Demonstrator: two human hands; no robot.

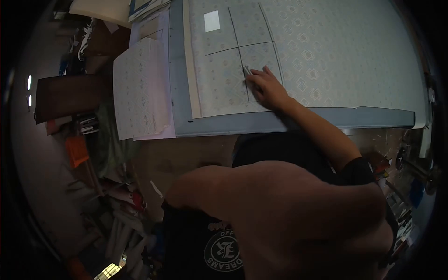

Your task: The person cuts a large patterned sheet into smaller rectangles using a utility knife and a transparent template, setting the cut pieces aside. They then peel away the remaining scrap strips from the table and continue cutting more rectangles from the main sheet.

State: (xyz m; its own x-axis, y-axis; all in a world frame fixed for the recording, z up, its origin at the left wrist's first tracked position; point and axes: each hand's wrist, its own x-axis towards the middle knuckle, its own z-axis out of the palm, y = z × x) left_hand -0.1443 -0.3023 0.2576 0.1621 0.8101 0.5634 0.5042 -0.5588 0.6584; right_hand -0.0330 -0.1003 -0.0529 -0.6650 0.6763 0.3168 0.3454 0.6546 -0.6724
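My right hand [268,87] is closed around a slim, light-coloured pen [248,70], its lower part near a dark line. Under the hand lies a pale patterned sheet [217,84] with dark lines crossing on it. A small white rectangle [212,21] rests on the sheet near its far left part. My left arm [280,200] is bent up close to the camera and fills much of the lower view, blurred. No fingers of the left hand can be made out.
The sheet lies on a blue-grey table [298,120]. Left of it hang more patterned sheets [140,88] in a stack. A dark brown panel [70,95] and an orange item [77,150] stand further left. Rolls [123,233] and scraps clutter the floor.
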